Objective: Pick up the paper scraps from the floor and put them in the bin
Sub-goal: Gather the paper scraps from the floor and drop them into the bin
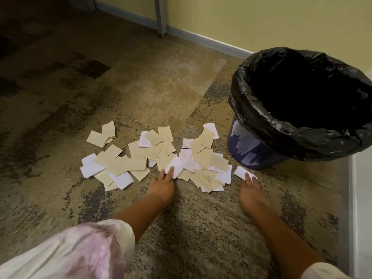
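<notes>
Several tan and white paper scraps [153, 158] lie scattered in a loose pile on the patterned carpet. My left hand [162, 184] rests flat at the pile's near edge, fingertips on a white scrap [177, 165]. My right hand [251, 188] is spread flat on the carpet, its fingertips touching a lone white scrap [241, 171] apart from the pile. Neither hand holds anything. The bin [255, 150], dark blue with a black bag [241, 97] lining it, stands upright to the right of the pile; its inside is dark.
A yellow wall with a blue-grey baseboard [201, 40] runs behind. A grey furniture leg [161, 17] stands by the wall. A white ledge or wall edge [360, 198] borders the carpet at the right. My knee in light trousers [80, 252] is at the bottom left.
</notes>
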The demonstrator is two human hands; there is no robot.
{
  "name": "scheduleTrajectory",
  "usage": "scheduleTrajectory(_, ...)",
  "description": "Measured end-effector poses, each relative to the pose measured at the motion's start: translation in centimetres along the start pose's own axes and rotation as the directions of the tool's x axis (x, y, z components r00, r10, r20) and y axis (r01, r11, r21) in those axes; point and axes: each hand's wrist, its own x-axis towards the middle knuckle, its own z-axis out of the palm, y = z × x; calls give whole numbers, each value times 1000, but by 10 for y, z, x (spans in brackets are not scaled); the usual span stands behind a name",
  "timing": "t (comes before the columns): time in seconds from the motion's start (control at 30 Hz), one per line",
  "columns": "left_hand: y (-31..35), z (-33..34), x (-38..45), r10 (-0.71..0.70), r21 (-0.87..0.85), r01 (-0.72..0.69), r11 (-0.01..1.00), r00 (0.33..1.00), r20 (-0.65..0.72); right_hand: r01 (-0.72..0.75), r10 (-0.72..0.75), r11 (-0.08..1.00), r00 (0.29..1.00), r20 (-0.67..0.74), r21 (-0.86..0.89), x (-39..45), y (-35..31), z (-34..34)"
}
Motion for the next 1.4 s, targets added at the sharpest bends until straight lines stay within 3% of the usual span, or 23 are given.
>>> scheduleTrajectory(0.17,0,25,-20,43,-40,-43,998,999,-6,97,-95,991,995,-18,97,-23,-20,10)
scheduleTrajectory(0.37,15,68,-73,54,-234,-57,970,998,-17,217,-217,946,976,-26,241,-83,-60,29)
scheduleTrajectory(0.53,21,55,-94,30,-342,-90,935,984,-175,284,-262,887,959,-108,365,-115,-65,9)
scheduleTrajectory(0.63,25,28,-102,21,-421,-139,896,962,-274,273,-220,831,962,-164,485,-130,-62,-26)
scheduleTrajectory(0.8,36,-38,-110,69,-449,-324,833,865,-498,347,-90,711,908,-409,612,-153,-42,-93)
scheduleTrajectory(0.87,42,-71,-114,54,-481,-383,789,822,-567,372,10,594,883,-469,713,-157,-28,-119)
scheduleTrajectory(0.97,54,-123,-116,10,-511,-460,726,750,-662,362,157,353,886,-436,863,-156,-4,-155)
scheduleTrajectory(1.03,65,-161,-115,-42,-554,-509,659,710,-703,367,230,254,876,-425,895,-148,13,-177)
scheduleTrajectory(1.1,78,-199,-110,-58,-584,-541,605,702,-710,395,273,224,852,-446,891,-137,24,-200)
scheduleTrajectory(1.27,101,-263,-98,129,-744,-533,403,838,-530,444,268,204,832,-486,872,-117,40,-242)
scheduleTrajectory(1.4,88,-253,-94,128,-706,-559,434,814,-566,406,245,297,842,-480,864,-117,44,-232)
